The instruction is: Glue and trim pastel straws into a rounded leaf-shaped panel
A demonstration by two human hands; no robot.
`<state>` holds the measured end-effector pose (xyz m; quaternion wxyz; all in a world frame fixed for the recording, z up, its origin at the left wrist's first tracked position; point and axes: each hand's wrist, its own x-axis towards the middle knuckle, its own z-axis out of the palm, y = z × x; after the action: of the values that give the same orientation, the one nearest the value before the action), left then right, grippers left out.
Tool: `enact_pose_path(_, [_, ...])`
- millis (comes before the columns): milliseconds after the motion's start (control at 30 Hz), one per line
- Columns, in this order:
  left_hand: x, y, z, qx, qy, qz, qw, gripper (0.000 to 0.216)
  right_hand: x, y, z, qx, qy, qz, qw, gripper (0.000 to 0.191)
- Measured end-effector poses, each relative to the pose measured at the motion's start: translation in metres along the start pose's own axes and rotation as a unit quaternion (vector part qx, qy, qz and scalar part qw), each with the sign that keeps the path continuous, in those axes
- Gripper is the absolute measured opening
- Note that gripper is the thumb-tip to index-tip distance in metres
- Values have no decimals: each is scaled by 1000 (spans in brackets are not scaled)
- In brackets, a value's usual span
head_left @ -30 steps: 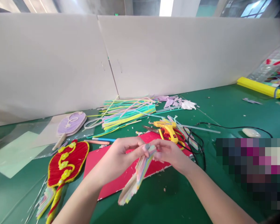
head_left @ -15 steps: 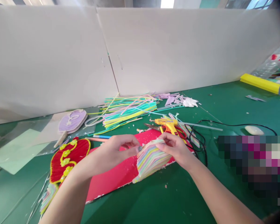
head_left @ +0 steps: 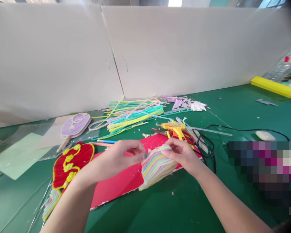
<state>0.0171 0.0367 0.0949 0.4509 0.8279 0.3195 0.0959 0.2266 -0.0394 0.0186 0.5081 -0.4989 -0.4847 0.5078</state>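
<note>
A panel of pastel pipe cleaners (head_left: 157, 170), laid side by side in stripes, is held over a red board (head_left: 118, 184). My right hand (head_left: 181, 155) pinches its upper right edge between thumb and fingers. At the panel's upper left edge, my left hand (head_left: 126, 158) has thumb and fingertips closed together; whatever tiny piece is between them is too small to make out. Just behind the right hand lie a yellow glue gun (head_left: 176, 129) and red-handled scissors (head_left: 189, 138). Left of my left forearm is a red fan-shaped piece (head_left: 74, 165) with yellow flowers and trim.
Loose pipe cleaners (head_left: 135, 116) are heaped near the white partition (head_left: 184, 51). A black cord (head_left: 214, 155) loops at right, near a white oval object (head_left: 265, 136). A lilac fan (head_left: 75, 125) and pale sheets (head_left: 21, 155) lie at left. A yellow roll (head_left: 271, 87) is far right.
Very little differs. Both hands keep their hold at the striped panel's upper edge, and the whole view has shifted slightly.
</note>
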Motion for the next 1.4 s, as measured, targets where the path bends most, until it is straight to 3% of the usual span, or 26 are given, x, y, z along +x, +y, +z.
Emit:
enact_pose_path(300, [-1, 0, -2, 4, -43, -28, 999, 20, 3, 5, -1, 5, -8, -34, 999, 20])
enact_pose_path(1200, [-1, -5, -4, 45, -73, -41, 995, 18, 2, 5, 0, 4, -18, -30, 999, 18])
enact_pose_path(1400, [1, -3, -3, 44, -32, -50, 997, 29, 3, 6, 1, 1, -13, -25, 1000, 21])
